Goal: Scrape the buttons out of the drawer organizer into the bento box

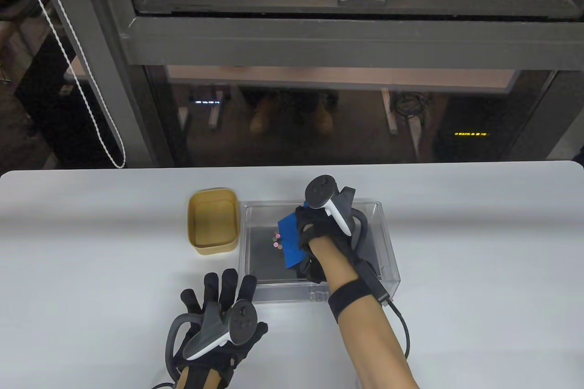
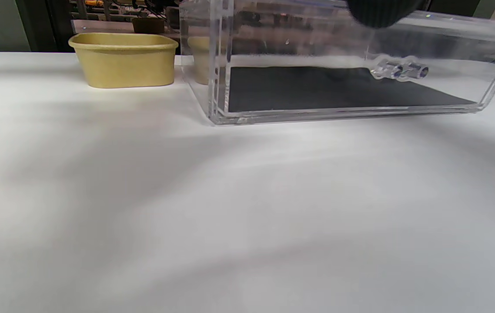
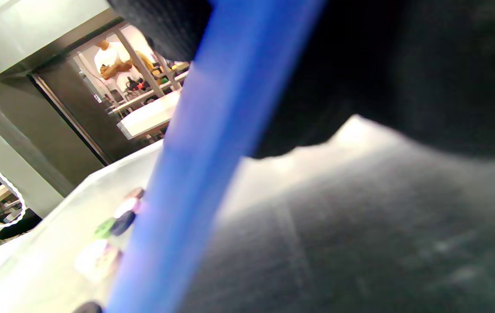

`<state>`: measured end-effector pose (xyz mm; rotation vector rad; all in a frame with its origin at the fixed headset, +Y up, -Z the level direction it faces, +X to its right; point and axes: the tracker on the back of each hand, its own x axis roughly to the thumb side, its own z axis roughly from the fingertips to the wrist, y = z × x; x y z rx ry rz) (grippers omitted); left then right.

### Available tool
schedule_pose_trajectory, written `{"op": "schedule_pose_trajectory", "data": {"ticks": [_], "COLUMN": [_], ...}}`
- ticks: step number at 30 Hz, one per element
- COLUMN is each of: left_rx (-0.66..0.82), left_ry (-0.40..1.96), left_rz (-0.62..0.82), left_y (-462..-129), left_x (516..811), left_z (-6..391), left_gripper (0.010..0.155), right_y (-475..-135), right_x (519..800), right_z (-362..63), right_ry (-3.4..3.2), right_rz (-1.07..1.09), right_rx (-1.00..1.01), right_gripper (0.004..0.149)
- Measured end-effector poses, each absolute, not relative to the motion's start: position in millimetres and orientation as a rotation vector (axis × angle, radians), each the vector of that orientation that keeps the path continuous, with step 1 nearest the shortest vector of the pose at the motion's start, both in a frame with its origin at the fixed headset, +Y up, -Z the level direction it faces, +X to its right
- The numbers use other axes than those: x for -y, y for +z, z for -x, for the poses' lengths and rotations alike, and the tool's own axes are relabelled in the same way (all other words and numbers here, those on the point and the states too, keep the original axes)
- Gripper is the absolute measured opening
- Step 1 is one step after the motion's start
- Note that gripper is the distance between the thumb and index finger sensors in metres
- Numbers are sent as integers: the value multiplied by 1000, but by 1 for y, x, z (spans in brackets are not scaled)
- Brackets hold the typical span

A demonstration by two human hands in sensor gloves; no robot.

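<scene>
A clear plastic drawer organizer (image 1: 385, 243) with a dark floor stands mid-table; it also shows in the left wrist view (image 2: 212, 78). A few small buttons (image 1: 276, 241) lie on its floor; they show blurred in the right wrist view (image 3: 119, 217). My right hand (image 1: 319, 234) reaches into the organizer and holds a blue flat scraper (image 1: 290, 239), its edge just right of the buttons; the scraper fills the right wrist view (image 3: 212, 152). A tan bento box (image 1: 213, 227) stands just left of the organizer and looks empty; it also shows in the left wrist view (image 2: 125, 58). My left hand (image 1: 219, 311) rests flat on the table, fingers spread, touching nothing else.
The white table (image 1: 479, 234) runs wide on both sides. A dark window frame and glass stand beyond its far edge. A cable (image 1: 404, 325) trails from my right wrist.
</scene>
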<state>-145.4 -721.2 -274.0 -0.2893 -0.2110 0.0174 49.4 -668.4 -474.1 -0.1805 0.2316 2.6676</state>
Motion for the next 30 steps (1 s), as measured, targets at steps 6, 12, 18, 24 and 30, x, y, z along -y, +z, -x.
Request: {"op": "schedule_pose_trajectory", "data": {"ticks": [6,12,18,24,30], "left_rx": [209,207,204,194,190], "left_ry": [24,28,32,34,52], "left_rz": [288,291,304,292,305], "left_y": [-274,-274,-275,-275,-278], "left_x": [721,721,722,719,720], "left_z": [147,148,149,153,160], "left_gripper": [87,86,86,86,86], "right_y": [-476,-478,-479,-479,-480], "right_x": [668,670,671,672,673], "right_z": [-36,-28,-21,-11,-1], "right_ry": [2672,2650,2627,2616,2604], "right_rz": [177,215,265,318,335], "right_rx": [-238,-255,-260,-273,-265], "right_gripper": [61,61,62,62,62]}}
